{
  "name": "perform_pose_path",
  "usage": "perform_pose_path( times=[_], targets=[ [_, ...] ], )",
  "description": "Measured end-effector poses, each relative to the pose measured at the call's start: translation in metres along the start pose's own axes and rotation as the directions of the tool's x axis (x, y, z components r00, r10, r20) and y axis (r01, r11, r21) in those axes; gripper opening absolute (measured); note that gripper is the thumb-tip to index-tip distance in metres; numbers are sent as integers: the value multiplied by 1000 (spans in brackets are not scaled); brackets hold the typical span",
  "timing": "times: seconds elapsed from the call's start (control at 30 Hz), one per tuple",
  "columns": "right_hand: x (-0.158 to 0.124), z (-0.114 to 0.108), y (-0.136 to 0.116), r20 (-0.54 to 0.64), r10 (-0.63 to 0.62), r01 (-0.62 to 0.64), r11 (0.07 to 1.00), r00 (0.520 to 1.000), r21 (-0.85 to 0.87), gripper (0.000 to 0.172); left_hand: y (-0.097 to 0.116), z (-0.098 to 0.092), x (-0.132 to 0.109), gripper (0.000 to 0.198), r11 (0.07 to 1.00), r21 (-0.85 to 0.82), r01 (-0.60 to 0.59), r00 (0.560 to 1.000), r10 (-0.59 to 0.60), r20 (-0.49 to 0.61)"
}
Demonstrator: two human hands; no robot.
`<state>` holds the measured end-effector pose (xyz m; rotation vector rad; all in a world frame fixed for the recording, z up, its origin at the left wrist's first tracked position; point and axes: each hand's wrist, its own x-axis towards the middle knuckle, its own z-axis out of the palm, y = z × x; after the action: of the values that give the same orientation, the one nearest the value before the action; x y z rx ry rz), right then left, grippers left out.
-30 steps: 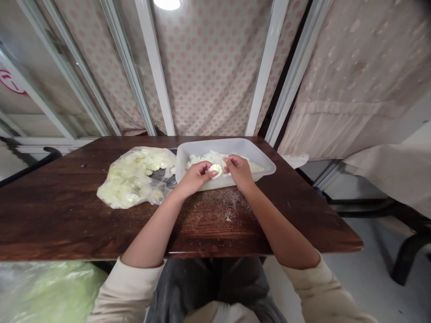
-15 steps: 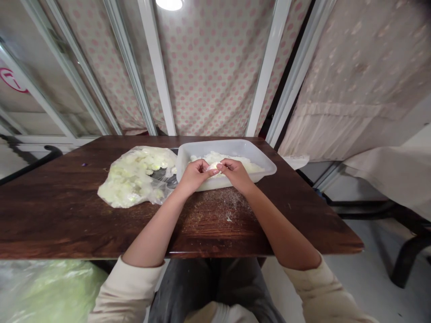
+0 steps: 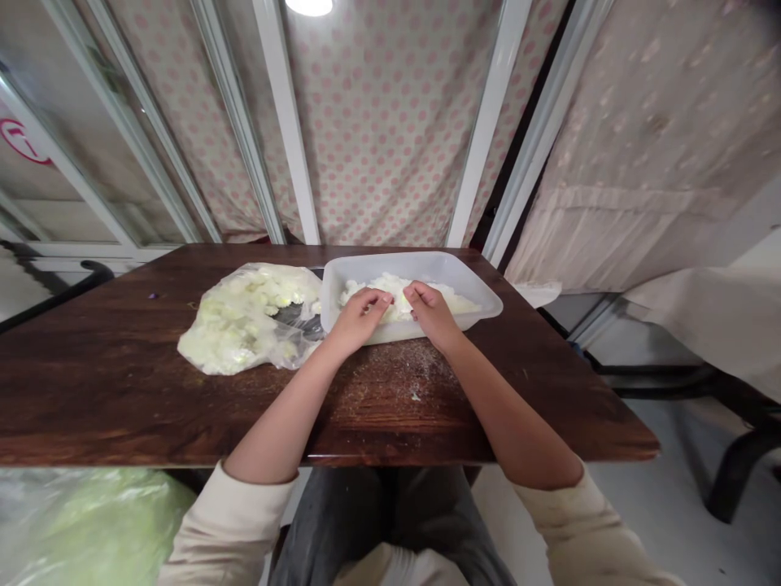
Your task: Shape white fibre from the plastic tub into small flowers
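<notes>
Head view: your left hand (image 3: 359, 319) and right hand (image 3: 432, 316) curl over white pieces (image 3: 366, 289) in the clear plastic tub (image 3: 403, 263), any grip unclear; a plastic bag (image 3: 244, 321) of pale pieces lies just left of the tub.

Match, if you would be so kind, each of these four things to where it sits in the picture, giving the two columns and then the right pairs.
Things:
1. Left hand
2. Large pale green plastic bag
3. Clear plastic bag of pale pieces
4. Translucent plastic tub

Places:
A. Below the table's near edge, at lower left
B. Reaching over the tub's near wall onto the white heap
C. On the dark wooden table, left of the tub
D. On that table, right of the clear bag

Pairs: 1-B, 2-A, 3-C, 4-D
</notes>
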<state>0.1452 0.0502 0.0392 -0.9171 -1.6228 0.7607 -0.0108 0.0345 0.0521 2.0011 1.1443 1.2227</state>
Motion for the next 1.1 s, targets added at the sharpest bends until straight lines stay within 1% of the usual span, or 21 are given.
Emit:
perform_pose_path(
  times=[0.07,0.13,0.3,0.47,0.53,0.6,0.7,0.77,0.9,1.03,1.1],
  targets=[
    [-1,1,-2,26,-24,25,999,999,-45,42,4,0,-2,32,999,-46,-3,996,7,91],
    [-2,1,-4,50,-36,38,999,998,-40,42,4,1,-2,31,995,-99,11,993,1,121],
    [-3,2,-7,68,-6,7,1000,998,-21,45,-7,2,3,26,970,-239,36,999,-27,41],
    [-4,2,-9,84,14,-13,1000,996,-11,46,-8,1,4,23,958,-284,33,999,-23,41],
    [-4,2,-10,88,40,-41,999,995,6,44,-7,1,4,21,954,-296,43,999,-40,15],
    [-4,1,-9,96,53,-57,998,994,37,41,-8,1,4,20,949,-307,73,995,-90,-41],
    [-2,0,-5,107,41,-49,996,993,71,36,-9,0,5,19,941,-314,122,971,-179,-157],
    [-2,0,-3,112,25,-31,998,993,55,35,-11,0,6,17,938,-321,131,961,-199,-190],
    [-2,-1,-1,139,8,-14,999,990,43,39,-15,0,7,8,948,-296,114,977,-160,-138],
    [-2,-1,-1,148,5,-13,999,989,50,41,-11,1,5,16,962,-243,128,984,-155,-92],
    [-2,0,-1,145,8,-13,999,989,35,42,-7,1,4,20,962,-244,120,990,-135,-45]
  ],
)
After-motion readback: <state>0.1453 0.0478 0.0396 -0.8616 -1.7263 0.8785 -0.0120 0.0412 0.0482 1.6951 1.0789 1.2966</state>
